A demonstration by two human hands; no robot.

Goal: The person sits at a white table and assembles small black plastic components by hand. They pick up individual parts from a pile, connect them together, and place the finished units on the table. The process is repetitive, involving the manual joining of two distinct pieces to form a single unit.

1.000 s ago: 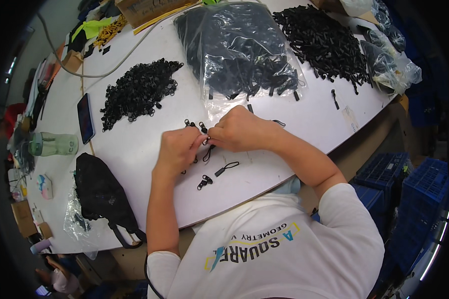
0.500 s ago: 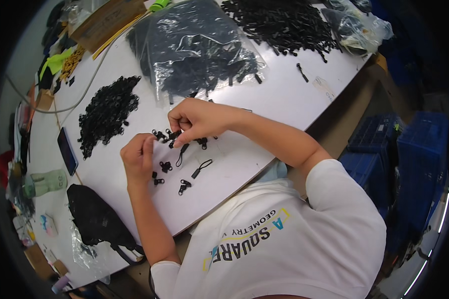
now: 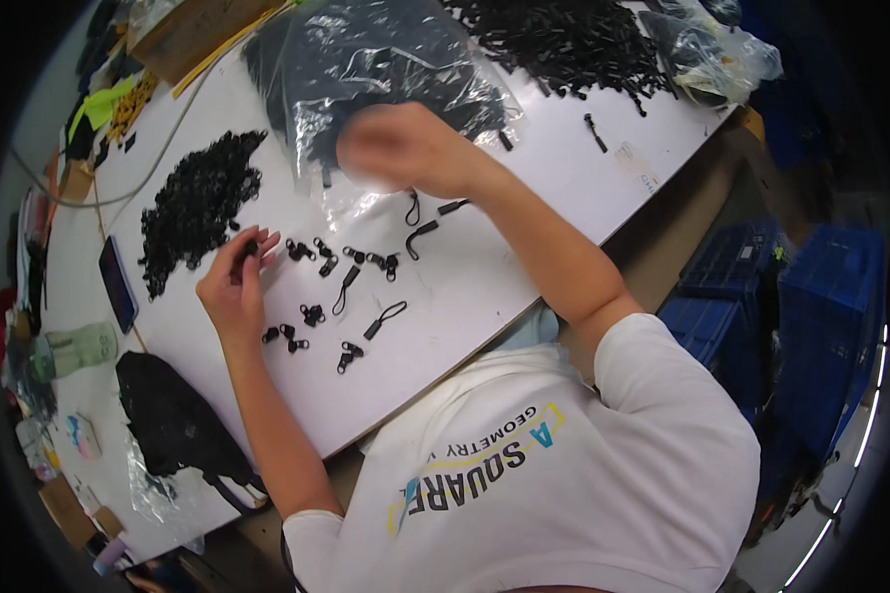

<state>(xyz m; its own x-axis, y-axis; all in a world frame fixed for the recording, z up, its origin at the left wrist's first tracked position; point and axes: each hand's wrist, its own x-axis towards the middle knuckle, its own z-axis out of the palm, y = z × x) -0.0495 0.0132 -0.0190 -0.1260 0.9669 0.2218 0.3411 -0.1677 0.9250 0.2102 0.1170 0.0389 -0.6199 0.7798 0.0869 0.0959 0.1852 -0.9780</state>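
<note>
My left hand (image 3: 235, 287) is beside a heap of black zipper sliders (image 3: 200, 212), its fingers curled around a small dark piece that looks like a zipper slider (image 3: 251, 248). Smeared by motion, my right hand (image 3: 400, 148) hovers over the near part of a clear plastic bag (image 3: 386, 59) of black pieces; whether it holds anything is hidden. Between the hands and the near table edge lie several small clusters of sliders (image 3: 312, 314). Scattered among them are black looped zipper pulls (image 3: 386, 318), with another pull (image 3: 422, 237) just below my right hand.
A large heap of black pulls (image 3: 564, 44) covers the far right of the white table (image 3: 524, 188), with one loose pull (image 3: 595, 133) nearby. On the left are a phone (image 3: 119, 284), a green bottle (image 3: 77, 351) and a black bag (image 3: 173, 415). Blue crates (image 3: 826, 326) stand at right.
My right hand has moved up and away from the loose sliders to the plastic bag. My left hand has shifted left, toward the slider heap, and turned its palm more upward.
</note>
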